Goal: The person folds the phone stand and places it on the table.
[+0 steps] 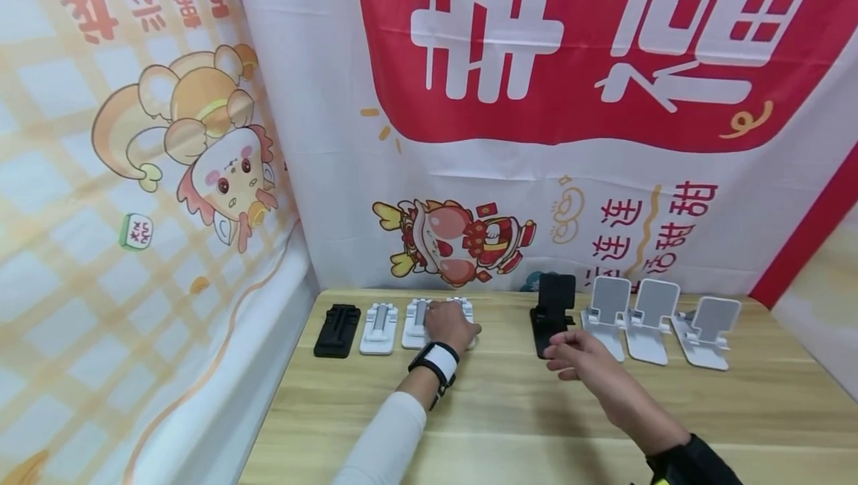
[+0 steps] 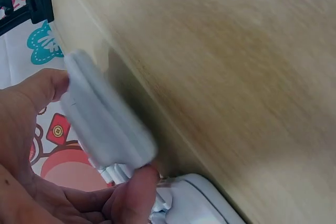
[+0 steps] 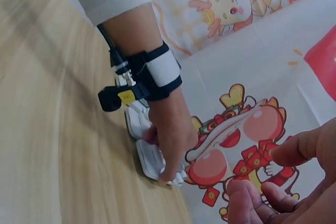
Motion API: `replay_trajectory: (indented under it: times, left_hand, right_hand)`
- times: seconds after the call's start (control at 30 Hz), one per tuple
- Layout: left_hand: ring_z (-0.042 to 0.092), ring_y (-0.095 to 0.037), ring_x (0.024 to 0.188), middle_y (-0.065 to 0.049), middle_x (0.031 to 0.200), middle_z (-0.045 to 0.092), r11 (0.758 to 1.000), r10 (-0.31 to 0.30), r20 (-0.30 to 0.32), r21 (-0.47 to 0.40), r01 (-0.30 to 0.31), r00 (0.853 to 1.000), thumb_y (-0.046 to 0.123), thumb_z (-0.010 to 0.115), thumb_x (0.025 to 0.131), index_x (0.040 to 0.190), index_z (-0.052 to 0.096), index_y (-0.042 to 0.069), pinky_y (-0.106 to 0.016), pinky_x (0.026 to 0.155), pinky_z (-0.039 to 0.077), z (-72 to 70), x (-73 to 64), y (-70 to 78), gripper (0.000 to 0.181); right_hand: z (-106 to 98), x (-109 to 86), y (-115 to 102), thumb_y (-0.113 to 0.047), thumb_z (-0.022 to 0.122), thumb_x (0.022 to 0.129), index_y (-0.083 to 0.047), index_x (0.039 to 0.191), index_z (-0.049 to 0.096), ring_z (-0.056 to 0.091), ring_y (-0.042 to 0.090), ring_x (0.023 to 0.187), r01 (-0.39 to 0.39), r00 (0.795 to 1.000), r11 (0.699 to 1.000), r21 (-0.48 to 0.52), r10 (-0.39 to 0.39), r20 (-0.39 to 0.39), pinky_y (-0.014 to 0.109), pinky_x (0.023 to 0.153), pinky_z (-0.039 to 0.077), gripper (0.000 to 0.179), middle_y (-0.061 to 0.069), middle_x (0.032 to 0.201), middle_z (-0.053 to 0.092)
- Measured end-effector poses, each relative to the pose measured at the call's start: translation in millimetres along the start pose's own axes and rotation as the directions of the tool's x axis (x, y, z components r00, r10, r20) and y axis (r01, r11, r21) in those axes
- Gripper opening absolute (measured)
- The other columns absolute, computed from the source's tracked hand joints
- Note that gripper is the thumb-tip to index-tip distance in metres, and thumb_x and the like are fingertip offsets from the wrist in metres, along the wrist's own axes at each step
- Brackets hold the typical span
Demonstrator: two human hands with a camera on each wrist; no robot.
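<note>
At the back of the table my left hand (image 1: 453,327) pinches a folded white phone stand (image 2: 105,116) by its edges, thumb on one side and a fingertip on the other. Much of that stand is hidden under the hand in the head view. Right beside it lies another folded white phone stand (image 1: 415,327). My right hand (image 1: 593,369) hovers in front of an unfolded black phone stand (image 1: 556,295), fingers loosely bent with nothing between them.
Left of my left hand lie a folded white stand (image 1: 379,330) and a folded black stand (image 1: 337,331). Unfolded white stands (image 1: 610,302) stand upright in a row at the right. A printed cloth (image 1: 322,172) hangs behind the wooden table (image 1: 496,410).
</note>
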State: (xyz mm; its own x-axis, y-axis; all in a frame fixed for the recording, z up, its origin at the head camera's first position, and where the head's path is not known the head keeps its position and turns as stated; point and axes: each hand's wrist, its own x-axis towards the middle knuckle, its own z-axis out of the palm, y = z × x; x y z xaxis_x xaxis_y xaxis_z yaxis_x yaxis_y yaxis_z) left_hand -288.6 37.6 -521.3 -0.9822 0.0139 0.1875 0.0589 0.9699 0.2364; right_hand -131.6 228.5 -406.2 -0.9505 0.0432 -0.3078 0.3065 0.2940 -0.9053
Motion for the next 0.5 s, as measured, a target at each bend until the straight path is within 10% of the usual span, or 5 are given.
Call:
replay_trajectory:
  times: [0.3, 0.5]
  left_hand:
    - [0.056, -0.031, 0.086, -0.014, 0.078, 0.064, 0.999, -0.036, 0.035, 0.003, 0.036, 0.999, 0.049, 0.081, 0.061, 0.067, 0.067, 0.009, -0.043, 0.075, 0.048, 9.3, -3.9, -3.3, 0.043]
    - [0.057, -0.035, 0.09, -0.019, 0.088, 0.065, 0.998, 0.021, 0.038, -0.054, -0.019, 0.999, 0.05, 0.078, 0.068, 0.077, 0.07, 0.006, -0.043, 0.077, 0.05, 4.0, -8.1, -5.5, 0.045]
  right_hand:
    - [-4.3, 17.1, 6.7, -0.021, 0.045, 0.102, 0.008, 0.126, 0.04, 0.063, 0.022, 0.094, -0.042, 0.999, 0.999, 0.014, 0.042, 0.001, 0.039, 0.084, 0.054, 0.038, 0.019, 0.114, 0.06]
    - [-15.7, 46.1, 12.5, -0.016, 0.05, 0.098, 0.006, 0.12, 0.048, 0.062, 0.022, 0.093, 0.086, 0.994, 0.988, -0.126, -0.095, -0.062, 0.039, 0.083, 0.054, 0.031, 0.018, 0.111, 0.062]
